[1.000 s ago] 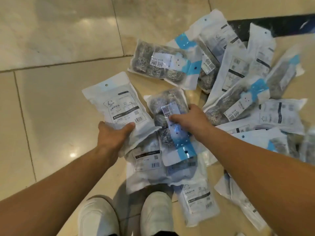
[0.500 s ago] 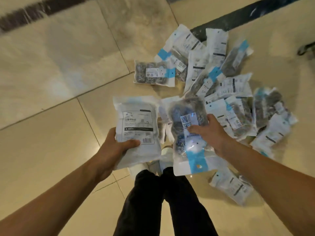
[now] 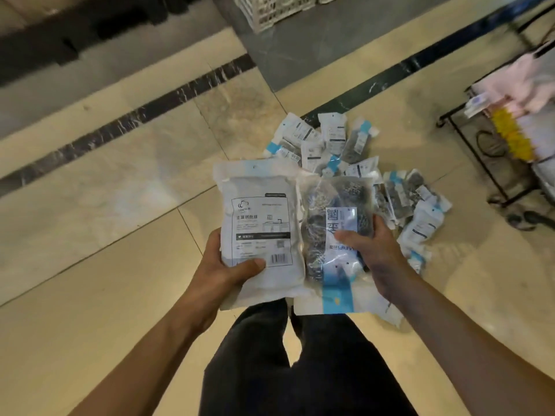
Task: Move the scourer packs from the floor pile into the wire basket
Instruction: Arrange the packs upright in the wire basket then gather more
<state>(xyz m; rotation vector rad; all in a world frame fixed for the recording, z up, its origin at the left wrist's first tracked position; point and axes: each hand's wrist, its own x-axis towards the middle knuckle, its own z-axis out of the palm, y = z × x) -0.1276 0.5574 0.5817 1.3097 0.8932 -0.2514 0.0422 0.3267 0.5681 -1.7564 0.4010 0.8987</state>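
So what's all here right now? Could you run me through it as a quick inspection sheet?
Surface: glossy beige tiled floor with dark stripes.
Job's things: white-backed scourer pack and clear-fronted scourer pack held up; floor pile remains; wire basket not clearly seen.
Clutter: nothing seen.
Grippers: left hand grips the white-backed pack; right hand grips the clear-fronted one.
Cables: nothing seen.
Surroundings: black wire rack with goods at right; pale lattice crate at the top.
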